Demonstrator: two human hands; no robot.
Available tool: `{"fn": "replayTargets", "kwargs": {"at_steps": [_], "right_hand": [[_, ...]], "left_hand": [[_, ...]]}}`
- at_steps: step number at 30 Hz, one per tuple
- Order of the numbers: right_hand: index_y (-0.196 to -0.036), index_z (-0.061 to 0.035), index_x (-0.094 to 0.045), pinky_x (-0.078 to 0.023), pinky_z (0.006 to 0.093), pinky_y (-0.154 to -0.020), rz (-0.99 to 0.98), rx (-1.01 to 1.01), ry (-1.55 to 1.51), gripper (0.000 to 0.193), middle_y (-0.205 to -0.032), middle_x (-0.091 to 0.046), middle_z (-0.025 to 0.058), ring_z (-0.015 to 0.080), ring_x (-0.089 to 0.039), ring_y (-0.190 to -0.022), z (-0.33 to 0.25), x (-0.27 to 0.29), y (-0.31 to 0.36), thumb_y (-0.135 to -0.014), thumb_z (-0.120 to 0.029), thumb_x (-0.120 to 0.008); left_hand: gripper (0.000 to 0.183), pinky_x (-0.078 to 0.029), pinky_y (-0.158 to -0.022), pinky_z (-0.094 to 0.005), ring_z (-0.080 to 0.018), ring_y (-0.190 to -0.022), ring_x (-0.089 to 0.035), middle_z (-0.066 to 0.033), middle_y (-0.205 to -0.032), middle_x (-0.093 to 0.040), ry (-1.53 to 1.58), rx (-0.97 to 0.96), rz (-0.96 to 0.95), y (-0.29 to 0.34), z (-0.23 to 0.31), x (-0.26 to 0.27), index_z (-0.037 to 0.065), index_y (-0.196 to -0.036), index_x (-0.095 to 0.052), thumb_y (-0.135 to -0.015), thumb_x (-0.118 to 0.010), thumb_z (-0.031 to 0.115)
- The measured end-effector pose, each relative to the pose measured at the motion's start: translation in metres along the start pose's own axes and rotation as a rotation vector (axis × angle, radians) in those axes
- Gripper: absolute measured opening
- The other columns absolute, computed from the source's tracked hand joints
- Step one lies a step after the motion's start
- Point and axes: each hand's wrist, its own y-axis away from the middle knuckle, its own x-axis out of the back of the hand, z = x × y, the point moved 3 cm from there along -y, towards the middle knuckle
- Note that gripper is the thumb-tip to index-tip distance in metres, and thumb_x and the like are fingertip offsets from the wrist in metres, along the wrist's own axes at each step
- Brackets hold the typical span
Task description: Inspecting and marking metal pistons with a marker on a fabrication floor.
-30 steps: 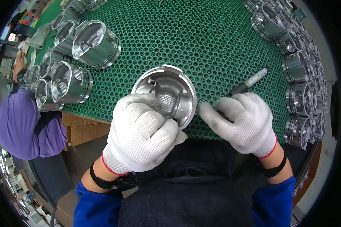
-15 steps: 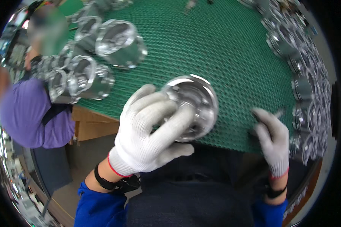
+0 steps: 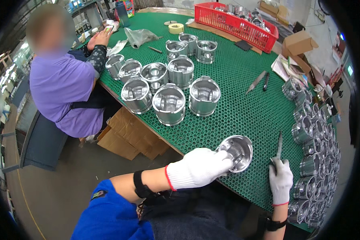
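My gloved left hand [image 3: 202,168] grips the near wall of a shiny metal piston [image 3: 244,148], its fingers bent over the rim. The piston rests near the table's front edge with its hollow end up, tilted towards me. To its right, my gloved right hand [image 3: 281,180] is closed round the dark handle of a slim metal scraper-like tool [image 3: 280,144]. The tool's narrow blade points away from me; its exact kind is unclear. Several more pistons [image 3: 169,105] stand hollow end up beyond my left hand.
A green perforated mat [image 3: 232,104] covers the table. Crowded pistons [image 3: 308,188] line the right edge. A pointed blade [image 3: 256,83] and a black pen [image 3: 266,81] lie further back, before a red crate [image 3: 236,24]. A person in purple [image 3: 64,88] sits at the left.
My view has swung left and up, bringing in the red crate and the seated person. My left fingers, spread over the piston before, now grip its rim. The right hand keeps the tool.
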Motion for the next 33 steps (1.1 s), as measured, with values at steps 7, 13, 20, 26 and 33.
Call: {"fn": "replayTargets", "kwargs": {"at_steps": [7,13,20,26,33], "right_hand": [[-0.117,-0.0245,-0.064,-0.055,0.0447,-0.07,0.009,-0.058,0.025,0.031,-0.098,-0.061,0.0131,0.0341,-0.067,-0.081,0.005,-0.002,-0.005,-0.087,-0.023,-0.068],[-0.131,-0.0243,-0.054,-0.055,0.0441,-0.061,0.06,-0.01,0.028,0.045,-0.099,-0.061,0.0157,0.0337,-0.067,-0.074,-0.009,0.021,-0.005,-0.088,-0.033,-0.066],[-0.14,-0.0221,-0.051,-0.057,0.0351,-0.067,0.339,-0.215,-0.2,0.062,-0.097,-0.07,0.0101,0.0257,-0.069,-0.075,0.055,0.075,0.143,-0.082,-0.016,-0.07],[-0.118,-0.0127,-0.058,-0.055,0.0418,-0.073,0.198,-0.817,-0.166,0.037,-0.092,-0.069,0.0164,0.0361,-0.069,-0.085,0.095,0.074,0.202,-0.085,-0.02,-0.072],[-0.104,-0.006,-0.064,-0.056,0.0342,-0.069,0.181,-0.345,-0.281,0.033,-0.086,-0.071,0.0126,0.0258,-0.073,-0.077,0.043,0.083,0.169,-0.073,0.001,-0.072]], "left_hand": [[0.023,-0.052,-0.065,-0.0437,-0.0329,-0.076,-0.065,-0.0107,-0.087,-0.063,-0.289,0.277,0.147,0.028,-0.034,0.045,0.012,-0.096,-0.064,-0.08,-0.074,0.025],[0.035,-0.052,-0.081,-0.0395,-0.0327,-0.093,-0.064,-0.0167,-0.104,-0.064,-0.286,0.259,0.412,0.033,-0.051,0.04,0.003,-0.107,-0.064,-0.074,-0.076,-0.001],[0.036,-0.05,-0.086,-0.0364,-0.0242,-0.1,-0.06,-0.0192,-0.128,-0.056,0.165,0.066,0.431,0.07,-0.043,0.027,0.0,-0.118,-0.058,-0.084,-0.068,-0.003],[0.027,-0.05,-0.086,-0.035,-0.0281,-0.097,-0.059,-0.0203,-0.118,-0.059,-0.015,-0.173,-0.022,0.011,0.014,-0.014,-0.002,-0.109,-0.059,-0.083,-0.067,0.0],[0.023,-0.051,-0.083,-0.0389,-0.0286,-0.091,-0.063,-0.0183,-0.107,-0.063,0.205,0.115,0.059,0.037,0.0,-0.014,0.001,-0.1,-0.062,-0.078,-0.067,-0.002]]}}
